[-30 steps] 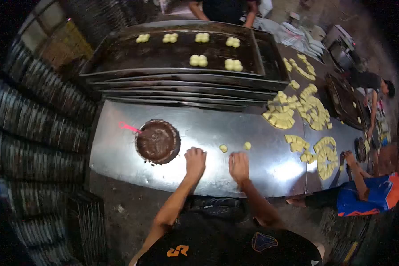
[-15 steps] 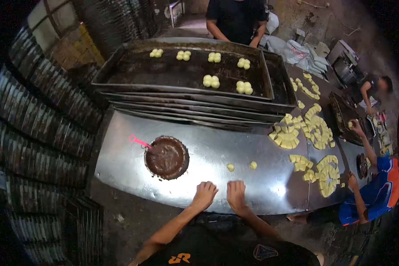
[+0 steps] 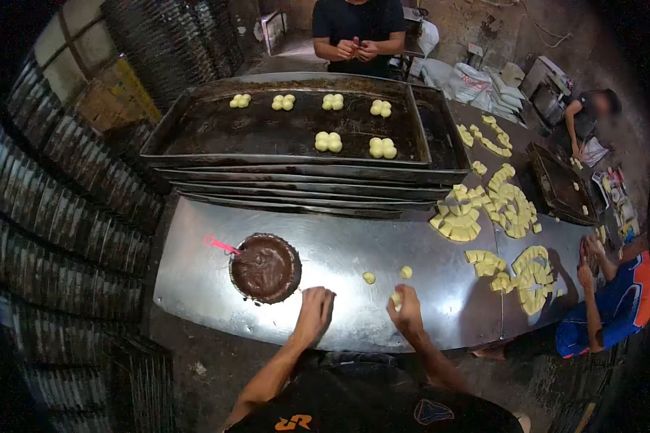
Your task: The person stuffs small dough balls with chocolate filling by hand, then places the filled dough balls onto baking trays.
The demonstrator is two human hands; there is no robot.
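Now right hand (image 3: 409, 307) grip pinching dough ball (image 3: 396, 297), left hand (image 3: 315, 307) pressed flat on tabletop (image 3: 339, 252), 2 dough balls (image 3: 369, 277) just beyond.

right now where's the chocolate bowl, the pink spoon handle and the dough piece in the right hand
chocolate bowl (image 3: 265, 268), head view, middle of the filling
pink spoon handle (image 3: 220, 245), head view, mid-handle
dough piece (image 3: 396, 298), head view, its visible face by the fingers

Six dough clusters (image 3: 327, 141) sit in the top tray (image 3: 195, 137), four along its twelve o'clock edge and two toward five o'clock. Two loose dough balls (image 3: 368, 277) lie on the counter (image 3: 195, 267), a third (image 3: 396, 297) at the right hand (image 3: 409, 310). One dark bowl (image 3: 265, 268) holds one pink-handled brush (image 3: 220, 245). Three other people stand around.
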